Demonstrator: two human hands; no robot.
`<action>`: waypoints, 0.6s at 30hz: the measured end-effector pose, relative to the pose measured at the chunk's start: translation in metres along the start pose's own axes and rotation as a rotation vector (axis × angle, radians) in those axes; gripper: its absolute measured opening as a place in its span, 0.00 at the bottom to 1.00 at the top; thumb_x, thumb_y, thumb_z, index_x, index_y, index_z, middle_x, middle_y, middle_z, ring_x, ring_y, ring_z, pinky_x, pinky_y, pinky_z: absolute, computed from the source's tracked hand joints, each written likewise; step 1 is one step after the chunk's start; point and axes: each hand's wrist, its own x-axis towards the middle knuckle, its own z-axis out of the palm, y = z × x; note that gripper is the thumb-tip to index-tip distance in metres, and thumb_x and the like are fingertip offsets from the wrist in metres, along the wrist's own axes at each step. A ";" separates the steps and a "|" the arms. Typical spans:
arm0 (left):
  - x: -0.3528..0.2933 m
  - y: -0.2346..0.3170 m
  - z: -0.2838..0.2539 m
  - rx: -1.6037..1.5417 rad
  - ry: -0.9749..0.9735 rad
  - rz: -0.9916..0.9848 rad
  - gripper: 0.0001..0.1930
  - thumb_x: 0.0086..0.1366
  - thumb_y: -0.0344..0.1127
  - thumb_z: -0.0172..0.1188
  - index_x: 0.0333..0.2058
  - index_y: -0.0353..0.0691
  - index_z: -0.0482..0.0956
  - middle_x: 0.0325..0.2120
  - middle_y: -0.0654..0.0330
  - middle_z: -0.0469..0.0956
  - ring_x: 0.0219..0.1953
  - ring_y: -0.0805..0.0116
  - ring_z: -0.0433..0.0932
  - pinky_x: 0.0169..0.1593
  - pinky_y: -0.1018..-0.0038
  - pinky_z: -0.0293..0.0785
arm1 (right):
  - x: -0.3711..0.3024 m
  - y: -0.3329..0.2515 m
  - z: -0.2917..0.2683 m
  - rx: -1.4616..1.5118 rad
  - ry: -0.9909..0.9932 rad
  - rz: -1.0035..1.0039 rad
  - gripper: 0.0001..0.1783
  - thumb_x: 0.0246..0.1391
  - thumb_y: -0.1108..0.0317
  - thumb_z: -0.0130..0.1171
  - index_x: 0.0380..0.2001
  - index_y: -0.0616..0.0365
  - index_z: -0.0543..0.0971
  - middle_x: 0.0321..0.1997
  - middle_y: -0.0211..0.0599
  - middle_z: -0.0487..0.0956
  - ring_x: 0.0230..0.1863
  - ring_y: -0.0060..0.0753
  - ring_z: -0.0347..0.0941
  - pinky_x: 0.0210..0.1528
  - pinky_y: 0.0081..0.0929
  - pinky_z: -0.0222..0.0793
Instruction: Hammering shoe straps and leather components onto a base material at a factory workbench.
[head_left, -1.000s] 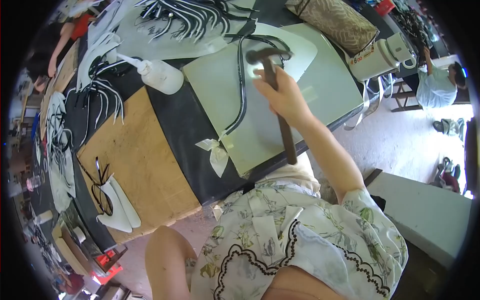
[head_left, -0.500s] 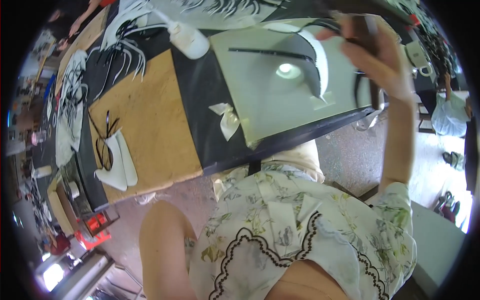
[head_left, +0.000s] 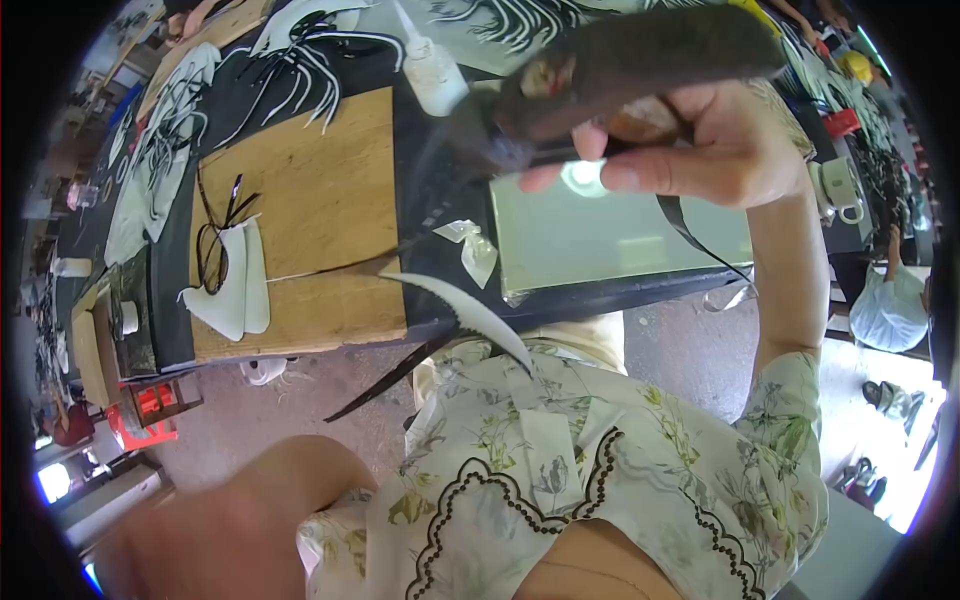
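Note:
My right hand (head_left: 715,150) is raised over the table, its fingers closed round a thick, dark brown, bar-like tool (head_left: 650,65) that blurs toward the left; its exact kind I cannot make out. A thin black strap (head_left: 690,225) hangs below that hand. A white crescent-shaped piece (head_left: 460,305) with black straps overlaps the table's front edge in view, before my shirt; what supports it is unclear. At the lower left, my left hand (head_left: 150,540) is smeared by motion, so its fingers do not show. Beneath the right hand lies a pale green slab (head_left: 620,230) with a shiny surface.
On the brown board (head_left: 330,210) lie white shaped pieces (head_left: 238,285) with black straps. A white squeeze bottle (head_left: 435,80) stands behind. Crumpled clear plastic (head_left: 472,250) lies beside the slab. Strips (head_left: 310,60) heap at the back; a mug (head_left: 840,190) is at right.
The white crescent piece has left the slab and come nearer, to the left. My right hand has shifted slightly left with the brown tool. My left arm has swung out to the lower left.

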 end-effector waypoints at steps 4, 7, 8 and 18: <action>-0.088 -0.046 0.020 0.140 -0.781 -0.873 0.25 0.61 0.42 0.64 0.55 0.36 0.76 0.52 0.52 0.75 0.52 0.56 0.77 0.57 0.62 0.70 | -0.008 0.004 -0.002 -0.021 -0.057 0.305 0.19 0.58 0.82 0.58 0.53 0.68 0.72 0.42 0.31 0.74 0.50 0.24 0.77 0.53 0.19 0.72; -0.132 -0.056 0.009 -0.019 -1.058 -1.128 0.26 0.53 0.34 0.71 0.52 0.43 0.78 0.52 0.57 0.79 0.53 0.58 0.77 0.56 0.66 0.70 | -0.003 0.002 0.004 0.000 -0.034 0.344 0.19 0.57 0.80 0.60 0.52 0.69 0.72 0.40 0.29 0.74 0.40 0.20 0.75 0.47 0.18 0.73; -0.136 -0.059 0.010 -0.050 -1.124 -1.367 0.24 0.52 0.32 0.71 0.50 0.45 0.80 0.50 0.58 0.80 0.49 0.59 0.79 0.53 0.68 0.73 | -0.005 0.004 -0.001 -0.073 -0.030 0.352 0.19 0.56 0.79 0.61 0.51 0.68 0.72 0.40 0.29 0.74 0.36 0.19 0.73 0.44 0.17 0.72; -0.069 -0.042 0.024 1.220 -1.130 -0.225 0.28 0.53 0.22 0.57 0.55 0.48 0.80 0.54 0.65 0.78 0.57 0.63 0.74 0.56 0.65 0.67 | -0.029 0.030 -0.038 -0.288 0.129 0.540 0.19 0.55 0.78 0.56 0.51 0.62 0.72 0.36 0.34 0.75 0.28 0.22 0.73 0.32 0.20 0.71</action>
